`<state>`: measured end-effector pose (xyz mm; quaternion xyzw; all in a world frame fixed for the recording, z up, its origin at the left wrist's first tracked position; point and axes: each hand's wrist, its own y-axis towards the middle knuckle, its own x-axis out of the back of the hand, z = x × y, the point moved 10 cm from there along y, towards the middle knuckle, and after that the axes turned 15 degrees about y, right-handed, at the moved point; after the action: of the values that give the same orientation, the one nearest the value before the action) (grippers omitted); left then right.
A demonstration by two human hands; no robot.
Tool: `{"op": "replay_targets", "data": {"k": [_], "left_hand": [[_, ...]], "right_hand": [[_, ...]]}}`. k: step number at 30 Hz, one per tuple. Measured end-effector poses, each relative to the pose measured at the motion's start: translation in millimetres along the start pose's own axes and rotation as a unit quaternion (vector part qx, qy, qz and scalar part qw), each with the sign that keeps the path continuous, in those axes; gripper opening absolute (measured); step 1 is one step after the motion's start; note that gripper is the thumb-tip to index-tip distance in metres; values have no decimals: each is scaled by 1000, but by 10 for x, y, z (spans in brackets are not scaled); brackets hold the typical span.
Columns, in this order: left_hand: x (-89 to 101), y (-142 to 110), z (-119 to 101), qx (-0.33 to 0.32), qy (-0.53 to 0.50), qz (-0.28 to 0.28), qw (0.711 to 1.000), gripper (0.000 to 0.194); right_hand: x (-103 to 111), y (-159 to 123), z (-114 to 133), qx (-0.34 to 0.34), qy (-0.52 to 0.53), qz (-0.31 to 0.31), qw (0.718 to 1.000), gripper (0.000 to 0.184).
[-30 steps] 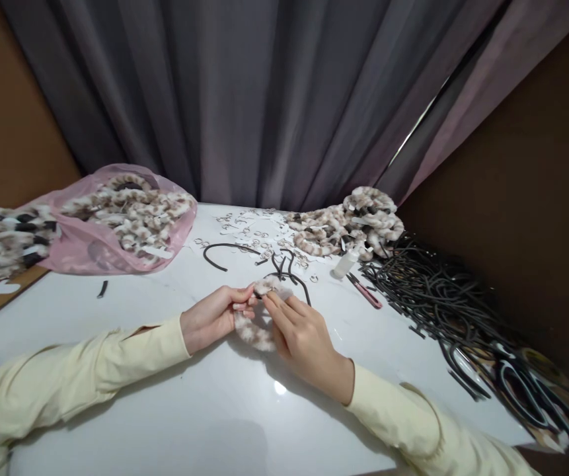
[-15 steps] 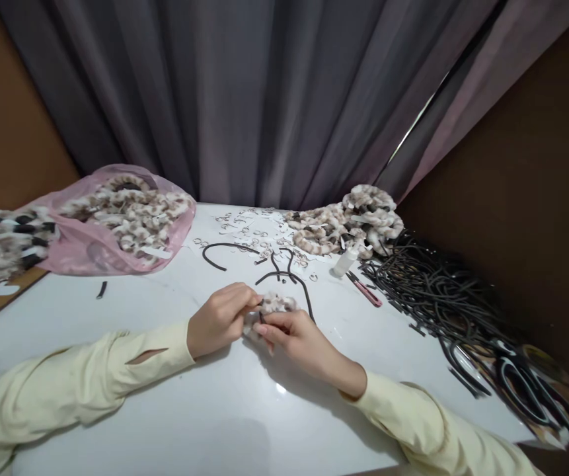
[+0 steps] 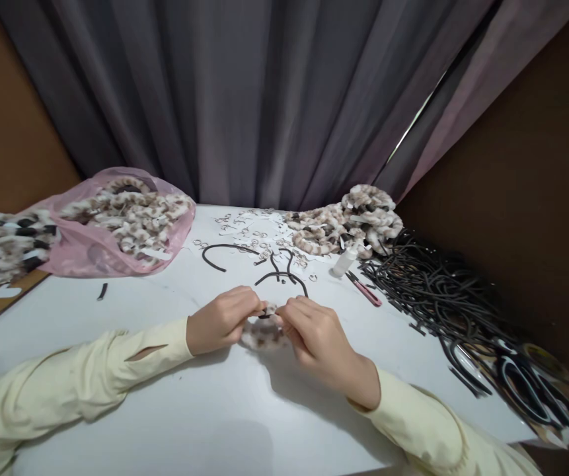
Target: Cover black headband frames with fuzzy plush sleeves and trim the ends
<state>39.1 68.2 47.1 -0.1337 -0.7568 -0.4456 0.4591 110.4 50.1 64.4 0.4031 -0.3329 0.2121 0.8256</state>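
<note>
A: What is in the grip?

B: A fluffy loop (image 3: 264, 338), brown-flecked and pale, held between a worker's two bare hands at the near middle of the tabletop (image 3: 165, 403). The left hand (image 3: 225, 322) pinches thumb against finger beside a short dark section (image 3: 264, 315); the right hand (image 3: 320, 332) pinches the opposite side, knuckles up. Whether the right fingertips press on fur or on the dark section is hidden.

A: How would it handle?

B: Light and soft, by its look, with fur that should squash and could slip under the fingers. The dark section looks firmer and narrower, so the surest hold is probably a close pinch at each side of it. Breakage seems unlikely.

A: And around the hands?

B: Just beyond, curved black cords (image 3: 281, 273) lie loose, with small rings (image 3: 259, 234) scattered farther back. To the right, a clear bottle (image 3: 345, 262) and a pink-handled tool (image 3: 367, 293) lie near a fluffy heap (image 3: 373, 215) and a tangle of black cord (image 3: 437, 291). At left, a pink bag (image 3: 71, 244) bulges with similar fluffy pieces; a grey curtain (image 3: 239, 99) hangs behind.
</note>
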Motion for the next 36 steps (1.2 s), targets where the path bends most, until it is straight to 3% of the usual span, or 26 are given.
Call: {"op": "replay_targets", "data": {"k": [3,7,11,14,16,18,21,23,25,27,29,31,33,34,36], "left_hand": [[-40,-23,18,47,-38,28,998,21],[-52,-57,-11,98,-105,43,989,26],[-15,-44,-95,87,-120,43,988,27],[29,-28,-181,40,-98,33,994,28],[30,-22,-233,8,-87,33,996,23],[24,-12,-210,13,-89,28,996,19],[-41,-7,33,129,-127,36,983,16],[-162,-57,241,239,-180,69,952,15],[-298,-136,395,334,-250,100,903,15],[-412,-227,505,411,-324,107,845,13],[-528,-326,572,474,-399,104,778,11],[-636,-387,580,505,-473,97,715,11],[-717,-400,548,508,-541,89,664,11],[-743,-398,532,506,-566,85,645,11],[-748,-374,523,493,-586,77,638,9]], "right_hand": [[84,19,-4,29,-65,-46,996,26],[68,38,-141,15,-32,-63,997,27],[-56,39,-263,-10,31,-36,999,26],[-151,49,-319,-36,93,-4,995,26],[-242,60,-405,-83,175,38,980,26],[-310,59,-528,-146,279,71,946,25],[-239,42,-818,-246,370,48,895,27],[-53,33,-1027,-282,358,-9,890,32],[245,52,-1124,-260,278,-91,920,33],[544,74,-990,-179,158,-175,955,26],[616,81,-699,-90,91,-199,972,15],[418,91,-454,-52,127,-134,981,17],[149,63,-284,-61,156,-55,984,24],[28,39,-219,-67,146,-20,987,26],[-176,-19,-190,-98,107,39,989,29]]}}
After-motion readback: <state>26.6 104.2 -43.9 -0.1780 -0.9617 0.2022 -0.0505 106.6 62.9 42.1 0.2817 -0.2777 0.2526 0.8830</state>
